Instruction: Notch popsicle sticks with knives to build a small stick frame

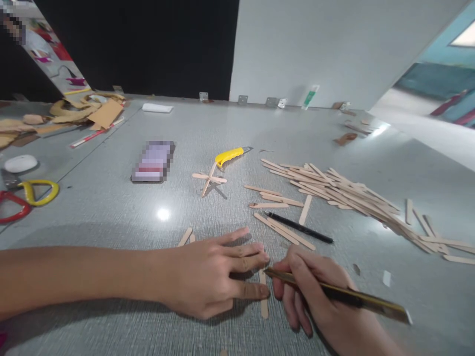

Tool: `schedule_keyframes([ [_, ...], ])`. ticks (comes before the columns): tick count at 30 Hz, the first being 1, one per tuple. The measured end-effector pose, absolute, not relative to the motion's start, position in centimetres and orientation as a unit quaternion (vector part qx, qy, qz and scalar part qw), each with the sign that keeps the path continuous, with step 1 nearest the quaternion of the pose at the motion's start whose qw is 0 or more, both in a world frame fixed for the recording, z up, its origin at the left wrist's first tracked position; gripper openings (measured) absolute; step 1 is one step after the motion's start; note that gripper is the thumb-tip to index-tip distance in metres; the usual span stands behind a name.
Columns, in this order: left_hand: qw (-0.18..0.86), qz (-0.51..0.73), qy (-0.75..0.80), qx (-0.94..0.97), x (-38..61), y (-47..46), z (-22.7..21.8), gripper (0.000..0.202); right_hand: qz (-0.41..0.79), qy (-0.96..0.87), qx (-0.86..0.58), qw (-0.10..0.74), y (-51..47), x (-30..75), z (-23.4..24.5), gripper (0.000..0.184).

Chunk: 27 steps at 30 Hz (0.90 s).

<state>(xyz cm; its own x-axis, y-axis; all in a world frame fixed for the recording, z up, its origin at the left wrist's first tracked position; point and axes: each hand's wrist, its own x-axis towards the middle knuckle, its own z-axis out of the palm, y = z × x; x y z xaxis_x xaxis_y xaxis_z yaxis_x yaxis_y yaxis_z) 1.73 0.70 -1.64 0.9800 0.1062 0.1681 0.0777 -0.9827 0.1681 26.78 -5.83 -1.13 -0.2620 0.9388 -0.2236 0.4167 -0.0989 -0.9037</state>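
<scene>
My left hand (218,274) lies flat on the table with fingers spread, its thumb and fingertips pressing down a wooden craft stick (263,296). Part of that stick is hidden under the fingers. In a pen-like grip, my right hand (315,291) is closed around a slim gold-and-black utility knife (356,298). The knife's tip touches or hovers just over the stick, between the left thumb and fingers; which one I cannot tell. Just beyond the hands lie a black pen (299,227) and a few loose craft sticks (284,232). More stick ends (185,237) show behind my left wrist.
Further back are a crossed-stick piece (210,178), a yellow-handled cutter (230,156) and a phone (154,161). A large pile of craft sticks (345,190) spreads to the right. Scissors (39,193), a white mouse-like object (21,163) and cardboard scraps (106,113) lie left.
</scene>
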Motion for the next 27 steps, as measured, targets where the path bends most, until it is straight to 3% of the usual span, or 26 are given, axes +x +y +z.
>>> schedule_keyframes([
  [6,0.132,0.091,0.042,0.986,1.5,1.3,-1.3,0.046,0.585,-0.546,-0.548,0.246,-4.7,26.9,-0.7,0.051],
  [11,0.132,0.084,0.052,0.986,1.6,1.3,-1.5,0.046,0.519,-0.612,-0.548,0.237,-5.1,27.3,-0.6,0.05],
  [17,0.147,0.079,0.05,0.985,1.6,1.5,-1.5,0.046,0.533,-0.538,-0.536,0.373,-4.3,27.8,0.1,0.046],
  [22,0.159,0.078,0.048,0.983,1.5,1.4,-1.4,0.047,0.511,-0.634,-0.522,0.254,-4.6,27.5,-0.1,0.048],
  [27,0.168,0.074,0.056,0.981,1.5,1.3,-1.3,0.047,0.511,-0.633,-0.517,0.267,-4.8,26.9,-0.3,0.047],
])
